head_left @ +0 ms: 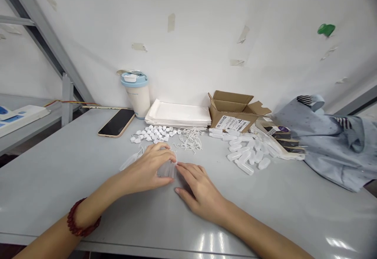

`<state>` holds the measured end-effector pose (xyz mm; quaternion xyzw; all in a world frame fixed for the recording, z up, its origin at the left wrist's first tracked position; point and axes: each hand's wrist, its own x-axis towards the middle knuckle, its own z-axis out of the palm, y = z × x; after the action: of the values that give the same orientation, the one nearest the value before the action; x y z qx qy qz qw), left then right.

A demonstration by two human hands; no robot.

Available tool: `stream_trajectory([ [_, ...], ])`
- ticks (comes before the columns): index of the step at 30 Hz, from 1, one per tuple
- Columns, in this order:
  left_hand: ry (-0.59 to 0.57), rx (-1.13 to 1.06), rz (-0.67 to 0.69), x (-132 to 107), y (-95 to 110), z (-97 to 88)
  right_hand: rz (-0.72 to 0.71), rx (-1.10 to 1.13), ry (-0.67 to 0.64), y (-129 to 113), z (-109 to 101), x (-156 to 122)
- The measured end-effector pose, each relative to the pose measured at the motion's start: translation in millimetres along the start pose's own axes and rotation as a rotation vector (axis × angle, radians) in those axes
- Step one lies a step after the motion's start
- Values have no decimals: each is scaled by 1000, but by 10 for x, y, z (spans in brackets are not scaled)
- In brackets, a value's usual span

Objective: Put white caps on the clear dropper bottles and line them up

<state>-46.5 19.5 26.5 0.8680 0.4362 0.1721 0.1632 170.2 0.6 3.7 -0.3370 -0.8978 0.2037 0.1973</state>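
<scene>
My left hand (149,168) curves its thumb and fingers around a small row of translucent plastic tubes (167,170) on the grey table. The tubes are partly hidden by that hand. My right hand (198,186) rests on the table just to the right, fingers stretched out together, with the fingertips at the right end of the row. A few more clear plastic pieces (129,160) lie to the left, partly behind my left hand. Beyond my hands are a pile of small white caps (154,133) and a tangle of thin white strings (191,139).
Loose translucent tubes (246,151) lie to the right. Behind stand a lidded cup (138,98), a stack of white envelopes (181,113) and an open cardboard box (232,113). A phone (117,122) lies left; blue cloth (332,145) covers the right side.
</scene>
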Motion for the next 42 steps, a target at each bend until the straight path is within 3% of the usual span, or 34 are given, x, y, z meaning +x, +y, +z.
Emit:
stream_trajectory([
  [15,-56,-20,-62,-10,1,-5,12,-22,-46,-23,-28,16],
  [42,-44,-10,-6,-22,7,-3,-18,-18,29,-31,-13,1],
])
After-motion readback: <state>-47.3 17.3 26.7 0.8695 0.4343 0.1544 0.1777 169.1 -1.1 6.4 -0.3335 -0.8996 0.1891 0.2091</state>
